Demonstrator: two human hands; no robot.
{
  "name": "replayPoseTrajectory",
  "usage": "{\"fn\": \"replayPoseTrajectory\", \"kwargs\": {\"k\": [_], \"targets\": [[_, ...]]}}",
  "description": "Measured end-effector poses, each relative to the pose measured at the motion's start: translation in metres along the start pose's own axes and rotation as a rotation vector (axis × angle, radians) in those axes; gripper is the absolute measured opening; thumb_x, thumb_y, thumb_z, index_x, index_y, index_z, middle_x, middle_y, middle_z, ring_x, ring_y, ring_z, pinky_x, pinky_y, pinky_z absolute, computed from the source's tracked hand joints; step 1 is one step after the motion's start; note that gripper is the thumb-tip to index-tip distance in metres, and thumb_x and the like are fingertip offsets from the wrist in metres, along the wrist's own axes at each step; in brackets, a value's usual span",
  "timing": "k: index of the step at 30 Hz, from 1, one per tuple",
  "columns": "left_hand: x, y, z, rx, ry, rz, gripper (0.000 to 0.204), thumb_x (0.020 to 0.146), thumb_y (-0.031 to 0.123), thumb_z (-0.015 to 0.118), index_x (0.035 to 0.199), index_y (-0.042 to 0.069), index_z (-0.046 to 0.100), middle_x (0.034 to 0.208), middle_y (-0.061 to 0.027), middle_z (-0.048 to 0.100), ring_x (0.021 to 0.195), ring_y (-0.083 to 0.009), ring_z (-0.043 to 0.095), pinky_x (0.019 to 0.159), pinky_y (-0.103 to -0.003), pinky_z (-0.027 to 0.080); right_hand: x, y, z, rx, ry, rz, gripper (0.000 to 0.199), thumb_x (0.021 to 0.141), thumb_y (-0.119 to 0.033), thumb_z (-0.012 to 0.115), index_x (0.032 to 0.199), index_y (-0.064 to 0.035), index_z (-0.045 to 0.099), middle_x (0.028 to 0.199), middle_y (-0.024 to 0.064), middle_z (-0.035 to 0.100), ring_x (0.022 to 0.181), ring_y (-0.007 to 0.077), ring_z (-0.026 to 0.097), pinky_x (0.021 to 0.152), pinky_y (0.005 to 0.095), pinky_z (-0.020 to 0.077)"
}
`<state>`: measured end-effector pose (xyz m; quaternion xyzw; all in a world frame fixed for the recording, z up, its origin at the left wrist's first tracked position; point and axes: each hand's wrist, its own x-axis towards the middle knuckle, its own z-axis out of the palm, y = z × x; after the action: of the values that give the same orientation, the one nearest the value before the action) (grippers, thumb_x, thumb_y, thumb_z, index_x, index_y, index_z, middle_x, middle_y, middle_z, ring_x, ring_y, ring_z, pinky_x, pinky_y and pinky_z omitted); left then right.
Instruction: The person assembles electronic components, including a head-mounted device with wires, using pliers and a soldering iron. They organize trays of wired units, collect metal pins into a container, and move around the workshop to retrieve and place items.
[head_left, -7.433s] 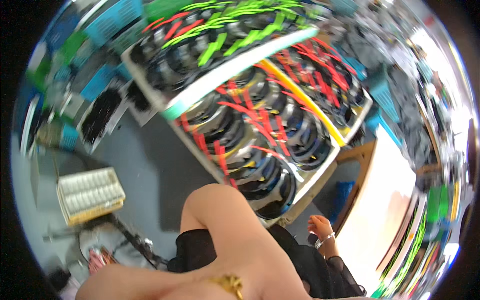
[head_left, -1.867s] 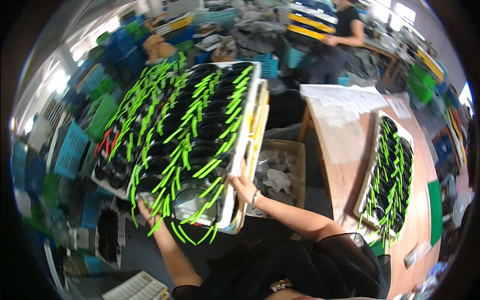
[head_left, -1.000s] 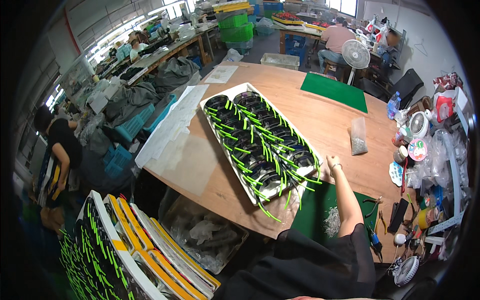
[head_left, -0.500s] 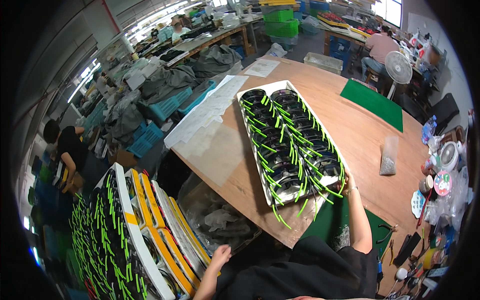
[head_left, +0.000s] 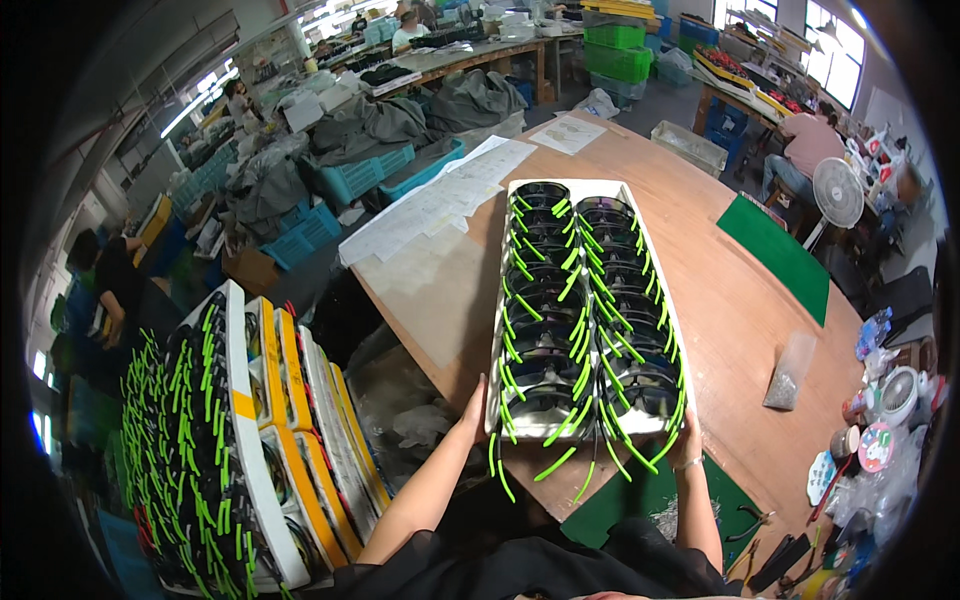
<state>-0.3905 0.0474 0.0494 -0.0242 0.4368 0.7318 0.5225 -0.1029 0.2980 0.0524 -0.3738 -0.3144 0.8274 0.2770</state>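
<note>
A long white tray (head_left: 608, 189) lies on the wooden table in front of me. Two rows of dark-lensed glasses (head_left: 545, 310) with bright green temple tips fill it, and several tips hang over the near end. My left hand (head_left: 477, 408) grips the tray's near left side, fingers partly hidden by its wall. At the near right corner, my right hand (head_left: 690, 442) holds the opposite side, its fingers largely behind the tray and the green tips.
Beside me on the left stand stacked trays (head_left: 245, 420) of similar glasses. Paper sheets (head_left: 430, 195) cover the table's left edge. A green mat (head_left: 775, 255), a clear bag (head_left: 790, 372) and pliers (head_left: 752, 522) lie to the right. A fan (head_left: 838, 193) and seated co-worker (head_left: 810, 140) are beyond.
My left hand has come up from beside the stacked trays to the tray's left side. The tray has turned straighter toward me. My right hand stays at its near right corner.
</note>
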Motion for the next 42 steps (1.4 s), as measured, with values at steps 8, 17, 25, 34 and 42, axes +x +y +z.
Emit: {"fn": "replayPoseTrajectory", "kwargs": {"k": [8,17,25,34,42], "targets": [[0.027,-0.027,-0.02,0.052,-0.246,0.466,0.039,0.082,0.026,0.051,0.115,0.006,0.045,0.108,-0.0054,0.05,0.097,-0.0131,0.048,0.085,-0.028,0.037,0.002,0.003,-0.008,-0.145,0.102,-0.066,0.05,0.074,-0.051,0.047,0.105,-0.0131,0.05,0.092,0.0042,0.058,0.074,0.0163,0.057,0.056,0.0267,0.0447],[-0.082,0.005,0.01,0.019,-0.08,0.57,0.045,0.079,0.032,0.051,0.114,0.005,0.044,0.104,-0.0038,0.049,0.096,-0.012,0.045,0.085,-0.027,0.035,-0.043,0.018,0.121,-0.295,-0.119,-0.056,0.047,0.076,-0.047,0.046,0.106,-0.0116,0.051,0.095,0.0049,0.058,0.079,0.0171,0.057,0.062,0.0288,0.0451],[-0.24,0.1,-0.024,-0.029,0.177,0.887,0.054,0.076,0.03,0.056,0.117,0.002,0.037,0.096,-0.0051,0.051,0.084,-0.0112,0.049,0.074,-0.026,0.043,-0.081,0.027,0.261,-0.285,-0.556,-0.07,0.044,0.079,-0.044,0.044,0.106,-0.0104,0.051,0.098,0.0056,0.057,0.083,0.0178,0.056,0.068,0.0307,0.0454],[-0.44,0.142,-0.073,-0.089,0.788,1.345,0.041,0.071,0.017,0.057,0.106,0.003,0.041,0.075,-0.0011,0.042,0.067,-0.0097,0.041,0.059,-0.023,0.036,-0.065,0.122,0.516,-0.033,-1.49,0.254,0.039,0.084,-0.029,0.038,0.11,-0.0019,0.048,0.107,0.0097,0.054,0.098,0.0207,0.051,0.089,0.0351,0.0366],[-0.547,0.151,-0.152,-0.015,1.127,1.319,0.041,0.072,0.029,0.058,0.095,-0.001,0.042,0.081,-0.0057,0.048,0.073,-0.012,0.044,0.064,-0.026,0.037,-0.17,0.278,0.705,-0.123,-1.582,0.604,0.032,0.078,-0.032,0.047,0.098,-0.0081,0.056,0.09,0.0071,0.061,0.08,0.0253,0.059,0.072,0.0404,0.0482]]}}
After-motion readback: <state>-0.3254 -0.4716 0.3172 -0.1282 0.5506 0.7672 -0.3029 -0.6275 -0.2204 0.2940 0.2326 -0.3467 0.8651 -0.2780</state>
